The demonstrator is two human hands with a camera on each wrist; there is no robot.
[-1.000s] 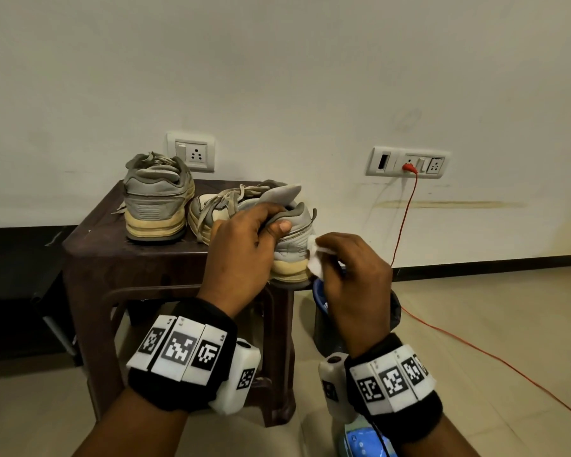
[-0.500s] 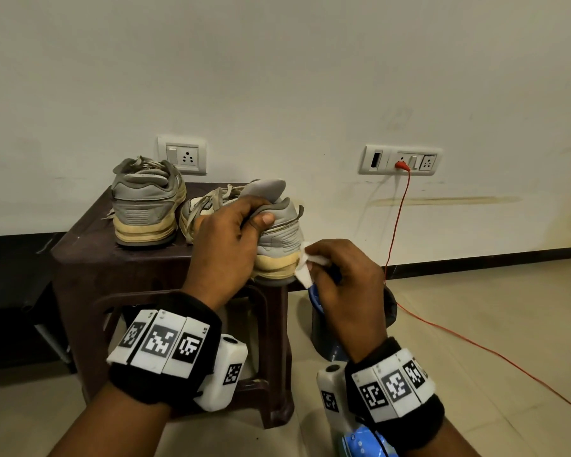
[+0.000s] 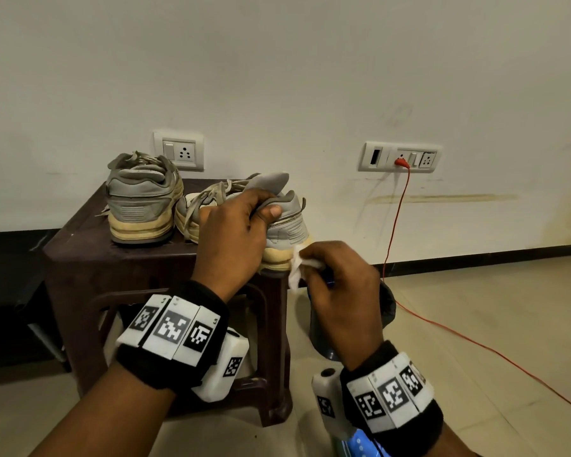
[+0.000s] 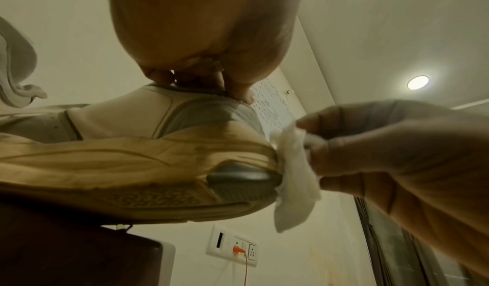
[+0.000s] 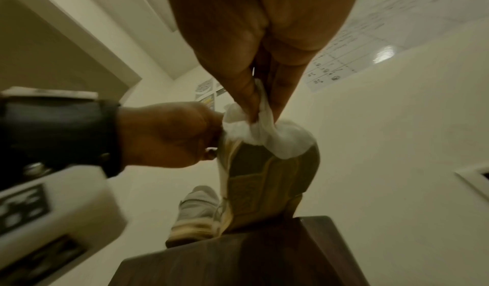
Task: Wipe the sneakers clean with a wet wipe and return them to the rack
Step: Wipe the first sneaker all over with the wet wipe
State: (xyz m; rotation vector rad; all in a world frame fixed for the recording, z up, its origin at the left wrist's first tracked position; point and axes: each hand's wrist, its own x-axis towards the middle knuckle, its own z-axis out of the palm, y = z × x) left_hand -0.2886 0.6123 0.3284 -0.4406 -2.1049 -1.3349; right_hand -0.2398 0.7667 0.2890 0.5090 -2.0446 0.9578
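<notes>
Two grey sneakers with yellowed soles are on a dark brown stool (image 3: pixel 80 255). The left sneaker (image 3: pixel 142 199) stands upright with its heel toward me. My left hand (image 3: pixel 241 225) grips the collar of the right sneaker (image 3: pixel 287 225), whose heel juts past the stool's edge, tilted up. My right hand (image 3: pixel 337 285) pinches a crumpled white wet wipe (image 3: pixel 295 268) and presses it against the heel of the sole. From the left wrist the wipe (image 4: pixel 293 169) lies on the heel (image 4: pixel 238 165). In the right wrist view the wipe (image 5: pixel 264 131) covers the sole's (image 5: pixel 267 186) heel end.
A dark round bin (image 3: pixel 386 308) stands on the tiled floor right of the stool, mostly behind my right hand. A red cable (image 3: pixel 396 219) runs from a wall socket (image 3: pixel 402 158) down across the floor. Another socket (image 3: pixel 178 151) sits behind the shoes.
My right hand has brought the wipe up against the sneaker's heel sole. The left hand keeps its grip on the collar, and the heel sticks further past the stool's edge.
</notes>
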